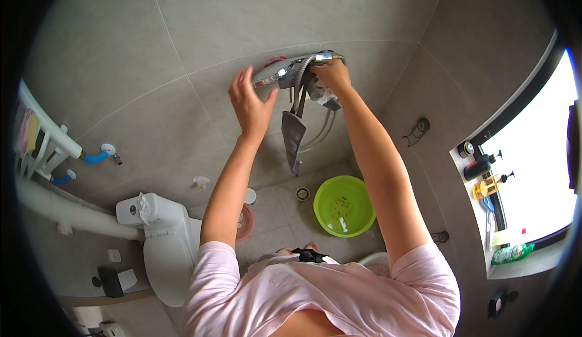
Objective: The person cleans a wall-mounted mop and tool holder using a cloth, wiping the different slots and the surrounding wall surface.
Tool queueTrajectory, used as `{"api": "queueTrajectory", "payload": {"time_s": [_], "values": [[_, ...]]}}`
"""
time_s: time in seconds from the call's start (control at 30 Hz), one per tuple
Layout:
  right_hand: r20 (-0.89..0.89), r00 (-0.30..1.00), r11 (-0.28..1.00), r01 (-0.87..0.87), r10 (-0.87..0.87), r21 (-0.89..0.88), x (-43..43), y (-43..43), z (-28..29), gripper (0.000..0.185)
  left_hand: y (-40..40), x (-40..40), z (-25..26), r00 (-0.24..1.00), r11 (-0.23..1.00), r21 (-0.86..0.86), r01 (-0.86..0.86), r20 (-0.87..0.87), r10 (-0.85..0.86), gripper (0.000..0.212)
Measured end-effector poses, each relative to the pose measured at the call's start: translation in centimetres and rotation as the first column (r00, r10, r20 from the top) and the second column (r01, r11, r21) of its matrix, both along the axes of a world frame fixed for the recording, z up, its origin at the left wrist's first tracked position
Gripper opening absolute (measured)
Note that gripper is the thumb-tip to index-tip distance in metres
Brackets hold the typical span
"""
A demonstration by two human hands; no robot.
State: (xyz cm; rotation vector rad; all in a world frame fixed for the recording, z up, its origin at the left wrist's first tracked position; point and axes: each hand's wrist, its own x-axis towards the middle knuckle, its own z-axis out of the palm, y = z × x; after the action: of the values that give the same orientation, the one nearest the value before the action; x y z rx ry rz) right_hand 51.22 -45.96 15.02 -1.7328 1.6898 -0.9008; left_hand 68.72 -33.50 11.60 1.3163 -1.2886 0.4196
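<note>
Before me on the tiled wall is a chrome shower fixture (277, 69) with a ribbed metal hose (298, 80). My right hand (334, 77) is at the fixture's right end, fingers bent round something by the hose; exactly what they grip is hidden. Just left of the fixture my left hand (251, 105) is raised, thumb and fingers apart, holding nothing. A grey cloth (293, 134) hangs below the hose. Near my right wrist is a grey item with a crumpled, shiny surface (326, 97), partly covered by that hand.
A green basin (344, 206) stands on the floor beside a round drain (302, 194). A pink basin (246, 223) is partly behind my left arm. The white toilet (168, 264) is at left. Pump bottles (477, 168) line the windowsill at right; a wire holder (416, 131) is on the wall.
</note>
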Motion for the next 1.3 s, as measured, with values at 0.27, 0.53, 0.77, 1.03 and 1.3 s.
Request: {"api": "queueTrajectory", "payload": {"time_s": [0.27,0.53,0.77,1.03,1.3], "values": [[0.182,0.980,0.996,-0.075,0.084,-0.052,-0.8,-2.6,-1.8,0.026,-2.0,1.5,1.2,0.978,0.982,0.179,0.061,0.188,-0.095,0.041],[0.300,0.928,0.945,-0.130,0.223,-0.298,0.1,1.7,4.2,0.025,-1.7,1.8,2.0,0.982,0.962,0.258,0.087,0.141,-0.127,0.039],[0.104,0.858,0.852,-0.472,0.503,-0.225,-0.3,7.1,2.7,0.023,-2.1,2.3,1.2,0.975,0.971,0.224,0.086,0.181,-0.129,0.040],[0.080,0.933,0.930,-0.336,0.350,-0.150,-2.0,10.5,0.1,0.024,-0.1,2.1,1.1,0.958,0.999,0.012,0.052,0.283,-0.053,0.051],[0.212,0.975,0.995,-0.045,0.064,-0.094,-6.8,18.1,0.8,0.025,4.6,-7.7,-1.1,0.492,0.434,0.233,0.870,-0.353,-0.796,0.031]]}}
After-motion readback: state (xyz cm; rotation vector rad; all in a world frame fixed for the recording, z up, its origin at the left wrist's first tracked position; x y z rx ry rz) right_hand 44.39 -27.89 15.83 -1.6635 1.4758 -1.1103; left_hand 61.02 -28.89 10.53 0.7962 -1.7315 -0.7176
